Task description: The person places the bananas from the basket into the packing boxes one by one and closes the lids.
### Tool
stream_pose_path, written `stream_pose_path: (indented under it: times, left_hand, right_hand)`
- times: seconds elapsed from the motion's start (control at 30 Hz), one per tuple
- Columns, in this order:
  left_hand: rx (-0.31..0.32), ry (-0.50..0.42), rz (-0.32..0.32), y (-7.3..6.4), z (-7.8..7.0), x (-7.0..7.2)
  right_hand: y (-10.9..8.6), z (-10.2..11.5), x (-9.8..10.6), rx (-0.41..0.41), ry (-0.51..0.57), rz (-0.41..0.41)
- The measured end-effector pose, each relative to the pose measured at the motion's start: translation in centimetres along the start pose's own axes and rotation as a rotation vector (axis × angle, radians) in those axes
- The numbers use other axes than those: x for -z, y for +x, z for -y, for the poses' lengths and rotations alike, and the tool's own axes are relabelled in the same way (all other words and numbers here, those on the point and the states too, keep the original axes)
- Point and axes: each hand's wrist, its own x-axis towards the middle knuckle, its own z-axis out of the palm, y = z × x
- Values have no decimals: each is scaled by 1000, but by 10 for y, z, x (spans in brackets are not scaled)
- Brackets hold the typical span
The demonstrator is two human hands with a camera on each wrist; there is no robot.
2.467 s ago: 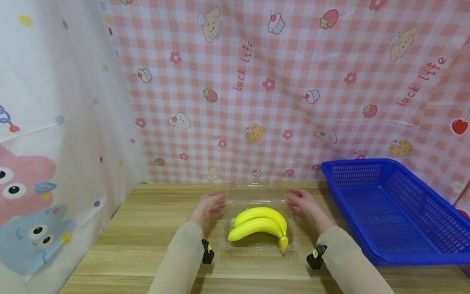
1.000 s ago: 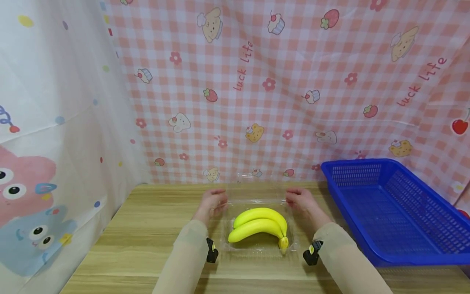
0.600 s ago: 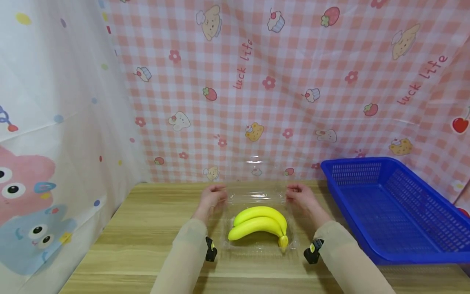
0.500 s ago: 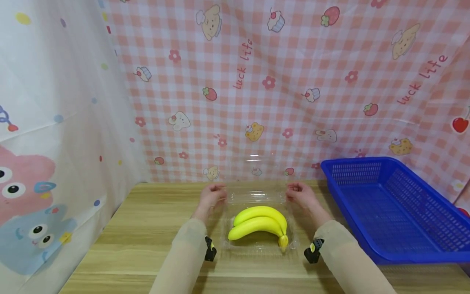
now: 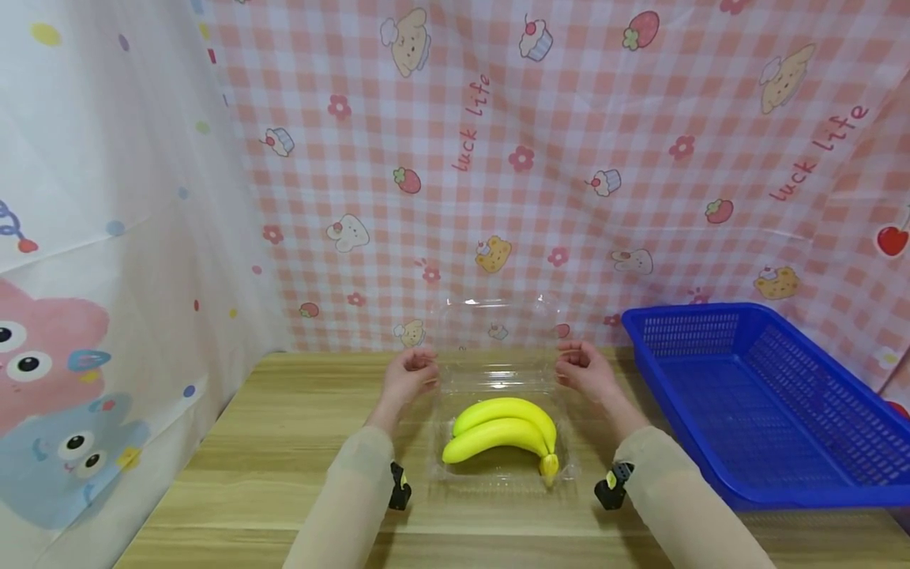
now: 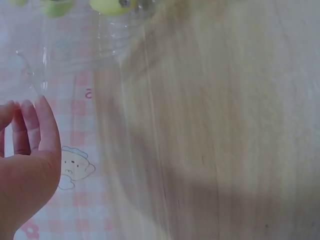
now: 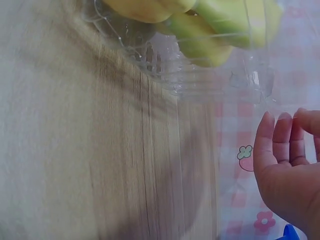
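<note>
A clear plastic clamshell box (image 5: 439, 474) lies on the table in the head view, its lid (image 5: 498, 300) raised at the back. Two yellow bananas (image 5: 498, 435) joined at the stem rest in the base. My left hand (image 5: 408, 375) is at the lid's left side, fingers loosely curved and fingertips close to the edge. Mirroring it, my right hand (image 5: 586, 373) has its fingertips right beside the lid's right edge. In the wrist views the left fingers (image 6: 47, 122) and right fingers (image 7: 265, 137) are softly bent, with the clear plastic just above the tips.
A blue plastic basket (image 5: 796, 498) with mesh sides stands on the right of the wooden table (image 5: 263, 458). A pink checked cloth (image 5: 455, 213) hangs behind the table, and a white patterned cloth (image 5: 156, 276) on the left.
The lid has swung up from low at the back to nearly upright. Both hands have risen with it, then drawn slightly apart outward. The bananas and basket stay put.
</note>
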Motion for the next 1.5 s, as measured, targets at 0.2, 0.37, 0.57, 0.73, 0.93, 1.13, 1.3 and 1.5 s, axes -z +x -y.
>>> stream_pose_path:
  times: [0.2, 0.37, 0.57, 0.73, 0.93, 1.13, 1.3, 1.5]
  left_hand:
    - [-40, -36, 34, -2, 1, 4]
    - [-73, -13, 51, -2, 2, 7]
    - [-179, 35, 96, -3, 7, 12]
    - [-265, 39, 152, -5, 11, 17]
    - [-340, 173, 163, -10, 13, 24]
    - [-348, 249, 185, -15, 12, 29]
    - [-353, 285, 231, -19, 10, 32]
    - [-383, 335, 312, -24, 6, 37]
  right_hand:
    - [-3, 2, 1, 26, 55, 8]
    - [-5, 1, 1, 54, 67, 17]
    - [-10, -2, 4, 116, -15, 32]
    - [-15, -6, 9, 230, -23, 93]
    - [-20, -11, 13, 336, -110, 125]
    - [-24, -15, 18, 376, -258, 109]
    - [-29, -15, 23, 414, -343, 119]
    - [-34, -17, 27, 564, -348, 192]
